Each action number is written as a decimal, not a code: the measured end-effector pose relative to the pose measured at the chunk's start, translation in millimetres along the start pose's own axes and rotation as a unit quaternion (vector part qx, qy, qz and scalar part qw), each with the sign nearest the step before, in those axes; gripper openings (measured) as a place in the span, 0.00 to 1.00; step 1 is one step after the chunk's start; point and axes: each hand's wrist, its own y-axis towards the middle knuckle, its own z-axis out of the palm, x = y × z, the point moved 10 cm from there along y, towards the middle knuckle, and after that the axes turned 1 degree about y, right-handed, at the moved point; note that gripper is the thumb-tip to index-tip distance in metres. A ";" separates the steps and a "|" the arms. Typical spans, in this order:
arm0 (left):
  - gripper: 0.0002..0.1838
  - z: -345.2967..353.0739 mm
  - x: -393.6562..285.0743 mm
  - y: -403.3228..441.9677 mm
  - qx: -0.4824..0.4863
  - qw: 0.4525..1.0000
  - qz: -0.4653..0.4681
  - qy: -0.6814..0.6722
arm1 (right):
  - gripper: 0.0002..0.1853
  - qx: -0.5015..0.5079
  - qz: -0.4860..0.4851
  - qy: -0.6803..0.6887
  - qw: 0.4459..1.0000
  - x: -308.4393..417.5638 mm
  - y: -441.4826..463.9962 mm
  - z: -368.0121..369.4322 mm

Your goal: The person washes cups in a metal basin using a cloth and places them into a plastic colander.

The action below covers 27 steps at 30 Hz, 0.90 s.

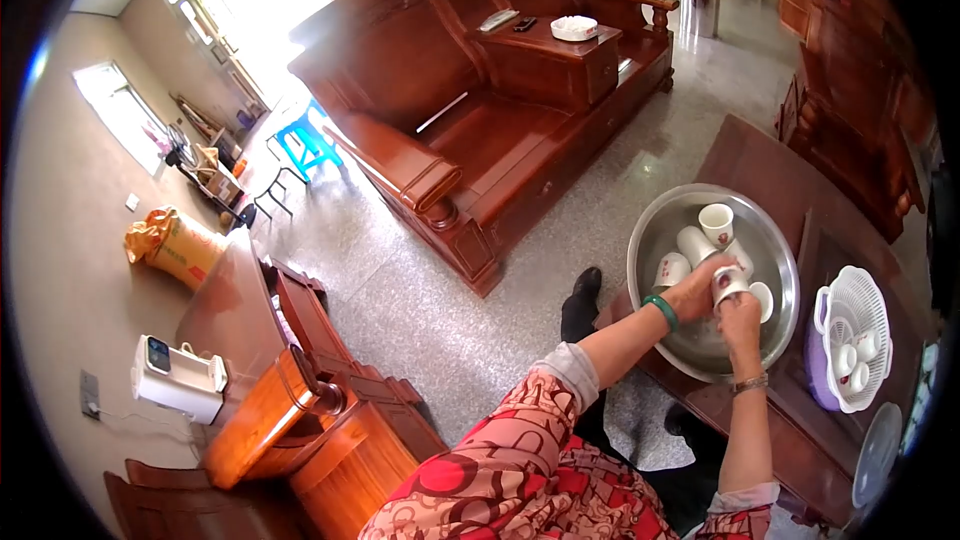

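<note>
A wide metal basin stands on the dark wooden table, with several white cups in it. Over the basin, my left hand, below a green bangle, is closed round a white cup with a reddish mark. My right hand grips the same cup from its near side; some of its fingers are hidden. Just beyond my hands lie an upright cup and a tipped cup. Another cup rests by the basin's left wall, and one more cup is right of my right hand.
Right of the basin, a white slotted basket in a purple tub holds several small cups. A clear round lid lies near the table's edge. A wooden sofa stands ahead, and a white appliance sits at left.
</note>
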 end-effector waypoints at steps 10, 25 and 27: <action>0.16 -14.4 1.5 14.0 -0.014 0.980 0.060 0.187 | 0.08 0.007 -0.042 -0.281 0.959 62.8 -27.2 -16.6; 0.25 -23.6 -32.0 4.3 -0.051 0.993 0.087 -0.060 | 0.10 -0.164 -0.013 -0.197 0.967 49.5 -74.3 -77.0; 0.26 -24.9 -27.9 8.6 -0.015 0.995 0.074 -0.070 | 0.10 -0.130 0.020 -0.194 0.972 42.4 -70.1 -69.2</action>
